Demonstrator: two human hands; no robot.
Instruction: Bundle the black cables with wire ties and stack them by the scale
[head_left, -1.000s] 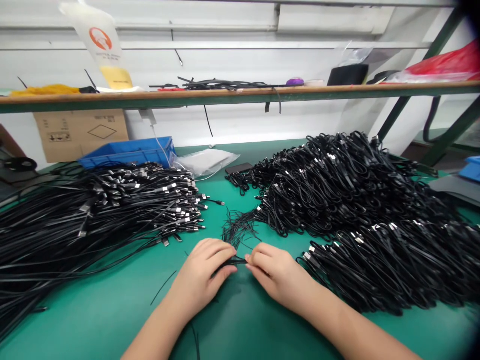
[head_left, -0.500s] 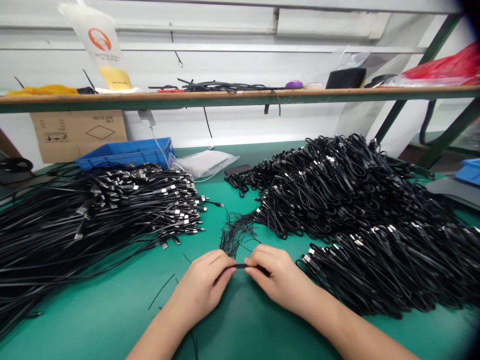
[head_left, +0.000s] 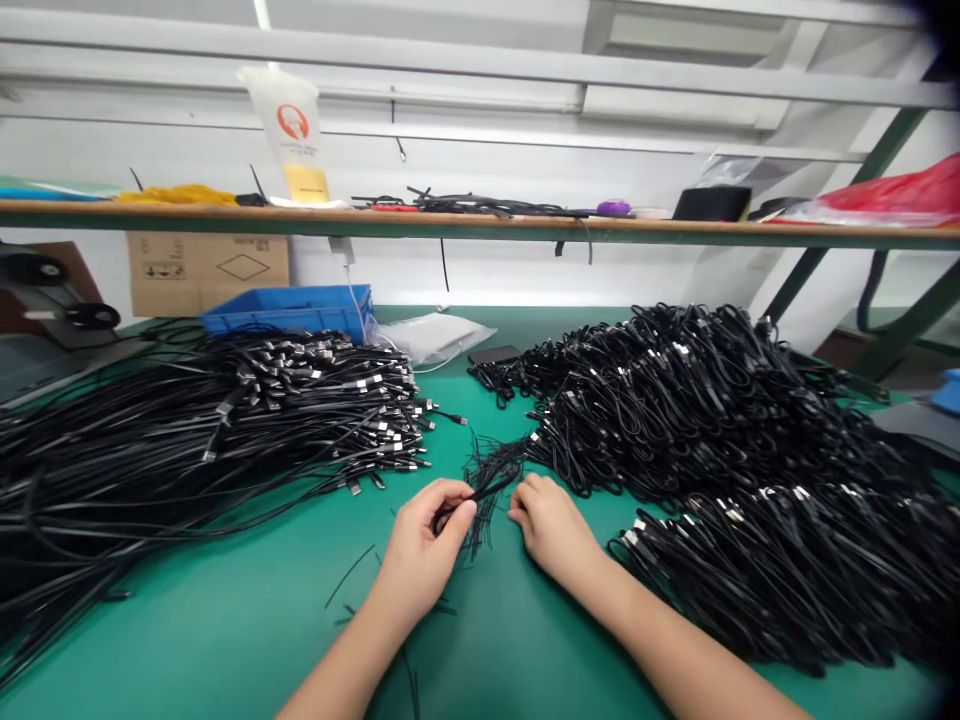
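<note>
My left hand (head_left: 429, 540) is closed round a coiled black cable (head_left: 487, 490), thumb and index finger pressed on it at the middle of the table. To its right, my right hand (head_left: 551, 525) has its fingers curled together beside a small pile of thin black ties (head_left: 495, 455); what it holds, if anything, is hidden. Loose cables with silver plugs (head_left: 315, 400) lie in a large heap at the left. Coiled, bundled cables (head_left: 660, 400) are piled at the right, with another row of bundles (head_left: 772, 570) nearer me.
Behind the left heap stand a blue tray (head_left: 292, 310) and a cardboard box (head_left: 206, 275). A clear plastic bag (head_left: 435, 338) and a dark flat object (head_left: 493, 355) lie farther back. A shelf (head_left: 525, 228) crosses above, holding a cup (head_left: 300, 140).
My hands have moved apart from the short black piece between them. The coiled cable now shows at my left hand, and my right hand is by the ties. The view has tilted up and shifted left.
</note>
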